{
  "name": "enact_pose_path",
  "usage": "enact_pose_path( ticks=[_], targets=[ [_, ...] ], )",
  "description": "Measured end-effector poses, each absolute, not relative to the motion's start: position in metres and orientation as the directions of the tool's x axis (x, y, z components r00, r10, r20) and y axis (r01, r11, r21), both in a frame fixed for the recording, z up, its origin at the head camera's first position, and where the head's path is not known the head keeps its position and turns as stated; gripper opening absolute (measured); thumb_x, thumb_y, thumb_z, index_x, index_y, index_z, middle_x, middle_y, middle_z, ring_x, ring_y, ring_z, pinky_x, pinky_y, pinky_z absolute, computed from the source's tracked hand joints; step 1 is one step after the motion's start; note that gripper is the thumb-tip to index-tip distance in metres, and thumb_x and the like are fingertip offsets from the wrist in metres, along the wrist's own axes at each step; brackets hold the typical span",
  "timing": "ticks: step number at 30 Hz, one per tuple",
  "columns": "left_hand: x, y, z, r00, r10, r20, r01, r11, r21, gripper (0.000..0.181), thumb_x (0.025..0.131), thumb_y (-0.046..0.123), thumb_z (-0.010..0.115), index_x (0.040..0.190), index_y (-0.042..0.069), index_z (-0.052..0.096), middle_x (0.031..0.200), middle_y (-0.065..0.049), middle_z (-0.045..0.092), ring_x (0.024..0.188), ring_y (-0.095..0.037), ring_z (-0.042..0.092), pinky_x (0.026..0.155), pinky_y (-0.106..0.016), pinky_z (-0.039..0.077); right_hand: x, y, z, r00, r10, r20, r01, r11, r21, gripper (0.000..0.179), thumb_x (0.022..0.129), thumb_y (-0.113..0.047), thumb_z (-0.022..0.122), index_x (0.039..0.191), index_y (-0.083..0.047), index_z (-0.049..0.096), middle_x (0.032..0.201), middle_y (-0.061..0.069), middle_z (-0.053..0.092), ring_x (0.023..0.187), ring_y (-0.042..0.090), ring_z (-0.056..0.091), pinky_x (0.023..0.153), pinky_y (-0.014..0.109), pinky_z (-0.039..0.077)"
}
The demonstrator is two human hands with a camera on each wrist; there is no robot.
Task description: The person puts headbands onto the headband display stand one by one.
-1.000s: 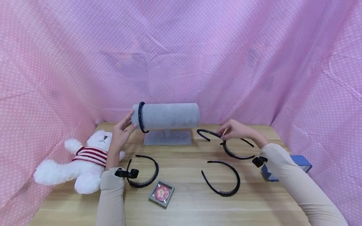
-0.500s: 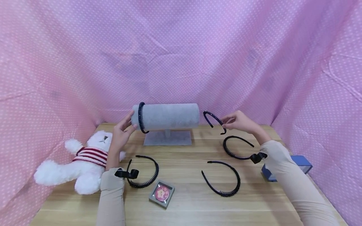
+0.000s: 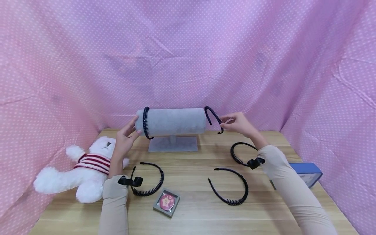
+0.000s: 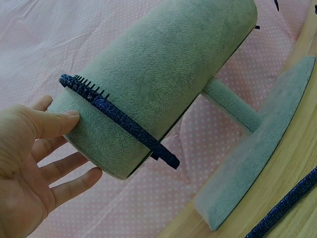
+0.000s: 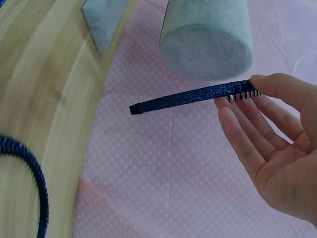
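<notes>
Raised from the counter (image 3: 194,182) and carried leftward over the last second, a dark-blue, glittery toothed headband (image 5: 193,97) now hangs just beside the right end of a grey plush-covered cylinder on a stand (image 3: 176,121); whether they touch is unclear. Right-hand fingers (image 3: 239,124) pinch it along its toothed part. Left-hand fingers (image 3: 124,140) and thumb clasp the cylinder's left end, near a similar fitted headband (image 4: 121,119). Three loose dark headbands (image 3: 235,202) and a white plush bear (image 3: 88,189) lie on the counter.
</notes>
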State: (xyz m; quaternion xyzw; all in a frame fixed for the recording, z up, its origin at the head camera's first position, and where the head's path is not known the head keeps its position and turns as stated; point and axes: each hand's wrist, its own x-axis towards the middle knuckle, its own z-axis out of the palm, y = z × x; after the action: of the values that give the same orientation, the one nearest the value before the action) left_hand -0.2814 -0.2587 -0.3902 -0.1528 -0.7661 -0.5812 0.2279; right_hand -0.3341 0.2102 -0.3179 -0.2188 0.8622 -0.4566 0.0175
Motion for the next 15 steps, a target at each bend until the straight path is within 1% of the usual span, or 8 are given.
enact_pose_path(
  ticks=[4, 6, 9, 13, 15],
  targets=[
    [-0.282, -0.258, -0.39, -0.856, -0.034, 0.516, 0.49, 0.267, 0.83, 0.057, 0.098, -0.002, 0.063, 0.152, 0.009, 0.049, 0.159, -0.016, 0.043, 0.137, -0.044, 0.048, 0.099, -0.01, 0.049, -0.336, 0.201, -0.321, -0.907, -0.385, 0.171, -0.353, 0.472, -0.808, 0.038, 0.093, -0.009, 0.072, 0.128, 0.004, 0.067, 0.117, 0.027, 0.07, 0.104, 0.032, 0.071, 0.088, 0.044, 0.063],
    [-0.281, -0.258, -0.391, -0.859, -0.033, 0.51, 0.485, 0.265, 0.834, 0.057, 0.098, -0.002, 0.063, 0.152, 0.009, 0.048, 0.159, -0.016, 0.042, 0.137, -0.044, 0.047, 0.098, -0.009, 0.049, -0.338, 0.196, -0.323, -0.907, -0.384, 0.174, -0.352, 0.464, -0.813, 0.037, 0.093, -0.008, 0.072, 0.128, 0.004, 0.068, 0.117, 0.026, 0.07, 0.103, 0.032, 0.071, 0.088, 0.046, 0.063],
    [-0.281, -0.258, -0.391, -0.869, -0.027, 0.494, 0.472, 0.254, 0.844, 0.058, 0.099, -0.001, 0.062, 0.153, 0.01, 0.047, 0.16, -0.016, 0.041, 0.138, -0.045, 0.046, 0.096, -0.008, 0.05, -0.339, 0.188, -0.325, -0.902, -0.392, 0.181, -0.355, 0.435, -0.827, 0.038, 0.092, -0.006, 0.073, 0.127, 0.007, 0.067, 0.115, 0.029, 0.07, 0.101, 0.033, 0.072, 0.087, 0.047, 0.063],
    [-0.28, -0.259, -0.391, -0.876, -0.018, 0.482, 0.465, 0.238, 0.853, 0.058, 0.099, -0.002, 0.061, 0.154, 0.01, 0.045, 0.16, -0.017, 0.04, 0.139, -0.045, 0.045, 0.095, -0.008, 0.05, -0.339, 0.178, -0.327, -0.898, -0.397, 0.191, -0.359, 0.411, -0.838, 0.038, 0.091, -0.003, 0.073, 0.126, 0.011, 0.066, 0.113, 0.032, 0.07, 0.098, 0.033, 0.073, 0.08, 0.036, 0.065],
    [-0.28, -0.259, -0.391, -0.874, -0.02, 0.485, 0.466, 0.242, 0.851, 0.058, 0.099, -0.002, 0.062, 0.154, 0.01, 0.045, 0.16, -0.018, 0.041, 0.139, -0.044, 0.045, 0.095, -0.008, 0.05, -0.338, 0.174, -0.326, -0.9, -0.393, 0.189, -0.357, 0.414, -0.837, 0.038, 0.091, -0.003, 0.073, 0.126, 0.01, 0.066, 0.112, 0.031, 0.07, 0.097, 0.033, 0.073, 0.076, 0.031, 0.065]
  ],
)
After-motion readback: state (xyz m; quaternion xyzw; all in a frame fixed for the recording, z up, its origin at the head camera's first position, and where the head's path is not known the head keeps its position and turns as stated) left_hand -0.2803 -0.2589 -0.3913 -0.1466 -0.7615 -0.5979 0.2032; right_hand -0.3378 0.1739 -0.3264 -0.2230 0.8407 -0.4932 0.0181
